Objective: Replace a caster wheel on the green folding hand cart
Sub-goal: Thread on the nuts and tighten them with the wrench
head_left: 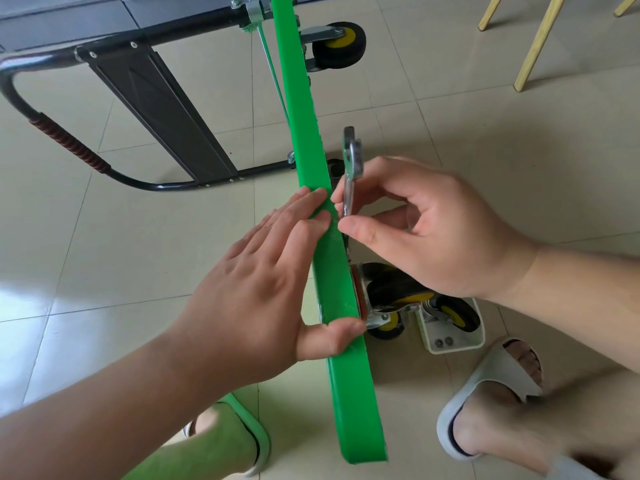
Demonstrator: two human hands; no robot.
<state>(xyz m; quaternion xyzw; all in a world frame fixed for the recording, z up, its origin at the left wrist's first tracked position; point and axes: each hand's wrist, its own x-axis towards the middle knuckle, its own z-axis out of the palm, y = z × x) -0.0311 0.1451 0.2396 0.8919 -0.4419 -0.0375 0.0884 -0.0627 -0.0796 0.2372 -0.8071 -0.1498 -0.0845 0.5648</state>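
Right hand [433, 230] fingers [363, 233] pinch wrench [352, 168], head pointing far. Left hand [263, 285] fingers straight, pressing green cart platform [304, 126], stood on edge, long axis near-to-far. Caster wheel [394, 292] just right of platform, under right hand.

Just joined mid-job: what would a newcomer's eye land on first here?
The bright green cart deck stands on edge down the middle of the view, with the left hand laid flat on its rim. Just right of it, the right hand pinches a metal wrench that points upward. Below that hand is a black caster wheel with a yellow hub, and a second caster lies in a white tray on the floor.
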